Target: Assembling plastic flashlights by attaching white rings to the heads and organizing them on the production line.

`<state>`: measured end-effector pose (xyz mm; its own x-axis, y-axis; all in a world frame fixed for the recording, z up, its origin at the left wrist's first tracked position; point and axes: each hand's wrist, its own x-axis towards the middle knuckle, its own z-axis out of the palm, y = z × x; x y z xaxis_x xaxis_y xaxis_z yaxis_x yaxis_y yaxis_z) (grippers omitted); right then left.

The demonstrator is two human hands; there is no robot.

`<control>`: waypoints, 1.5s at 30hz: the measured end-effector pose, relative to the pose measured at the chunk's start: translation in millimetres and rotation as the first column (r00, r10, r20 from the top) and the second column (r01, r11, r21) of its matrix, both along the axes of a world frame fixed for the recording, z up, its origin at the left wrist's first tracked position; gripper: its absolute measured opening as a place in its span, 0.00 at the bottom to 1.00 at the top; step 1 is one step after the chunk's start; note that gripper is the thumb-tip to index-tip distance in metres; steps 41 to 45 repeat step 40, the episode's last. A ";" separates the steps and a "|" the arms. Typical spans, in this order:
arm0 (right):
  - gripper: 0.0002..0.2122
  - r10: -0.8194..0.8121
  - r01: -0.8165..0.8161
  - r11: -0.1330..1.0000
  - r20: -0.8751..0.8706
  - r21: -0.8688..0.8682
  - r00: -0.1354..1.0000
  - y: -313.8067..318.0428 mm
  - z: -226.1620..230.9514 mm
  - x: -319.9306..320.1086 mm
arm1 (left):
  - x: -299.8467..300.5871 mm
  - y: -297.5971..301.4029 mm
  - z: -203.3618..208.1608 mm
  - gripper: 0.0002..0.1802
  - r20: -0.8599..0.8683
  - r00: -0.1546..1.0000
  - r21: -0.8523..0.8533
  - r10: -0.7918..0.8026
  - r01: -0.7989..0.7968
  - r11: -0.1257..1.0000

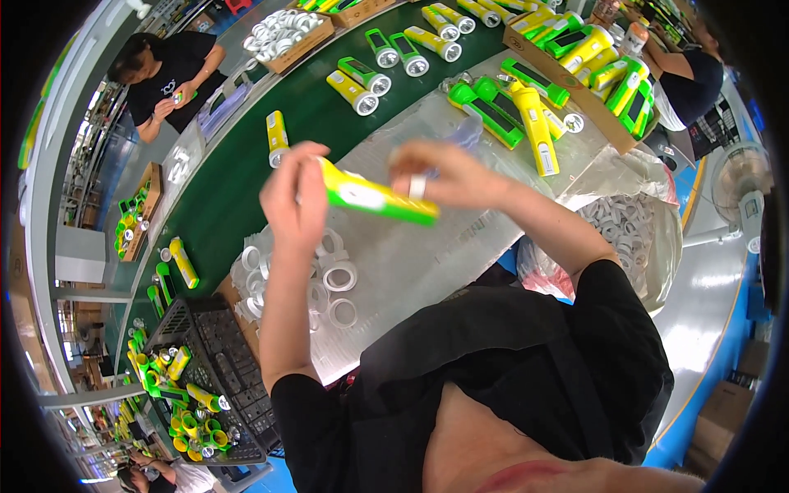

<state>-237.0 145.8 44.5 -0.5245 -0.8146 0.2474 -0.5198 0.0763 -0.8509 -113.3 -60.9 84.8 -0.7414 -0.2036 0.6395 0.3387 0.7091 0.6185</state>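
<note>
My left hand (296, 201) is closed around one end of a yellow and green flashlight (362, 195), which tilts down to the right above the work surface. Close to its other end is my right hand (444, 174), fingers curled and smeared by motion; whether they grip the flashlight cannot be made out. A white band (417, 187) shows at the right fingers. Beside my left forearm, loose white rings (339, 276) lie in a heap on the grey sheet (403, 271). Several green and yellow flashlights (536, 131) rest beyond my right hand.
Flashlights stand along the green belt (222, 189). A cardboard box of flashlights (596, 99) is at far right, a bag of white rings (629, 234) by my right elbow. At lower left sits a black crate (238, 370) with flashlight parts. A co-worker (173, 74) sits across the belt.
</note>
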 end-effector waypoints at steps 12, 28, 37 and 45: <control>0.37 -0.619 0.805 0.433 -0.515 0.406 0.593 111.8 -40.6 -114.6 | -145.9 -113.4 -117.1 0.24 0.201 0.684 -0.664 0.702 -0.432 0.611; 0.33 -0.294 0.294 0.955 -0.209 -0.032 0.933 53.2 -37.7 27.3 | -19.8 86.9 -82.6 0.28 0.381 0.697 0.828 -0.608 0.036 0.560; 0.28 0.277 -0.221 0.961 0.645 -0.169 0.712 30.0 -34.2 83.9 | 48.6 96.4 -72.2 0.19 -0.054 0.987 0.184 -0.151 0.159 0.970; 0.30 0.283 -0.182 0.959 0.705 -0.217 0.651 25.7 -37.9 84.2 | 47.1 94.0 -79.2 0.21 -0.068 0.972 0.087 -0.223 0.229 0.970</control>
